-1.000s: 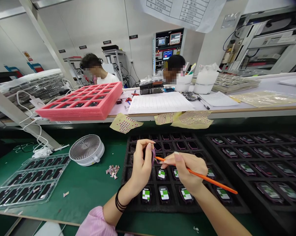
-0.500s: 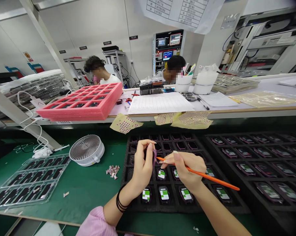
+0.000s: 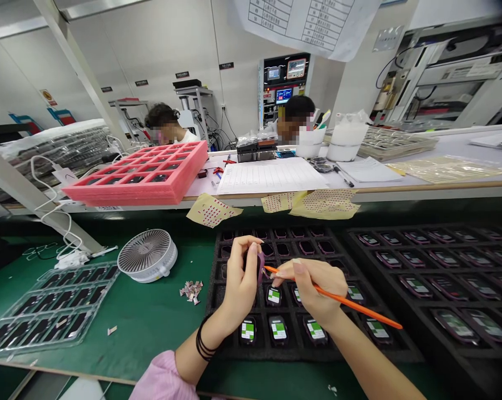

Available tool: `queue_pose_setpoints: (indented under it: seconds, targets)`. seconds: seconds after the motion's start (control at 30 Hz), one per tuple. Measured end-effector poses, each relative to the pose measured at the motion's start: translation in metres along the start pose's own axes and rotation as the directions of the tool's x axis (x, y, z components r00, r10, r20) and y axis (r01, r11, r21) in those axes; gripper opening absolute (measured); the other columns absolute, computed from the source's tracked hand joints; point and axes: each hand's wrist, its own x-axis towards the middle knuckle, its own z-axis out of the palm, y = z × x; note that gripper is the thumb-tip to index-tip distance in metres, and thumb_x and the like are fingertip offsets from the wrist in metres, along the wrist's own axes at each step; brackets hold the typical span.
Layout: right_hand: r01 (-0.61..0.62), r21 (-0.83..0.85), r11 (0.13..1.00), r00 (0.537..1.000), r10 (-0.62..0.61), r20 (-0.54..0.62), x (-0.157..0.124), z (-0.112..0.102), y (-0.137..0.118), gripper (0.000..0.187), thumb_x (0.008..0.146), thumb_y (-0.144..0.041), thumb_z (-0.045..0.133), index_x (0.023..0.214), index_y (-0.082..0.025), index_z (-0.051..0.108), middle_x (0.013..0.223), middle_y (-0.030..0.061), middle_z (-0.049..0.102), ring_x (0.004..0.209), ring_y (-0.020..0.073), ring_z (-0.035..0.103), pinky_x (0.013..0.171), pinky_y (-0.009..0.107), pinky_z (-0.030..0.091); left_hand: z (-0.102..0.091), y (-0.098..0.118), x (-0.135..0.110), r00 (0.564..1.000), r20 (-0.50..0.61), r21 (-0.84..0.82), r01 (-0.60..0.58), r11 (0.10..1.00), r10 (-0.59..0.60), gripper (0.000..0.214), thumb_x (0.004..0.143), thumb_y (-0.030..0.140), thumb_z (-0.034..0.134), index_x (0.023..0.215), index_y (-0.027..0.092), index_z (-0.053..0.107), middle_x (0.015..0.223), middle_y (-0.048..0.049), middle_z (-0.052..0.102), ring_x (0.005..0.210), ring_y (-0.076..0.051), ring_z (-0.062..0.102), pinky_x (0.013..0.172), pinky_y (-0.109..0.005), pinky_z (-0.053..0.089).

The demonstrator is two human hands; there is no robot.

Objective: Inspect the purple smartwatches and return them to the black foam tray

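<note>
My left hand (image 3: 239, 280) is raised over the black foam tray (image 3: 276, 352), its thumb and fingers closed on a purple watch case (image 3: 261, 268) held edge-on. Most of the case is hidden behind the fingers. My right hand (image 3: 320, 286) grips a thin orange pointed stick (image 3: 359, 312) like a pen. The tip meets the edge of the case, or is very close to it; I cannot tell which. Below both hands, the tray's pockets hold watch faces, the near ones with green and white screens, such as this watch face (image 3: 279, 329).
A second foam tray (image 3: 413, 311) of watch faces lies at right. On the left are a round fan (image 3: 147, 254), a pile of small pieces (image 3: 191, 291) and a clear plastic tray (image 3: 43, 305). The shelf above bears a pink foam tray (image 3: 126, 194); two people sit behind it.
The orange stick's rear end has dipped slightly and shifted a little left. The purple case has turned slightly in my left hand. The person at the far left has lowered their head.
</note>
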Motion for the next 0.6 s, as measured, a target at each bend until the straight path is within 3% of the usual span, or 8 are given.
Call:
queue_pose_setpoints:
  seconds: [0.6]
  targets:
    - [-0.023, 0.041, 0.999, 0.999, 0.024, -0.04, -0.007, 0.003, 0.011, 0.038, 0.091, -0.01, 0.04, 0.069, -0.02, 0.068, 0.052, -0.0013, 0.068, 0.048, 0.013, 0.067, 0.05, 0.021, 0.056, 0.003, -0.005, -0.002, 0.999, 0.007, 0.033, -0.044, 0.998, 0.044, 0.022, 0.096, 0.038, 0.041, 0.097, 0.021, 0.054, 0.079, -0.0003, 0.051, 0.063, -0.011, 0.047, 0.06, -0.022, 0.041]
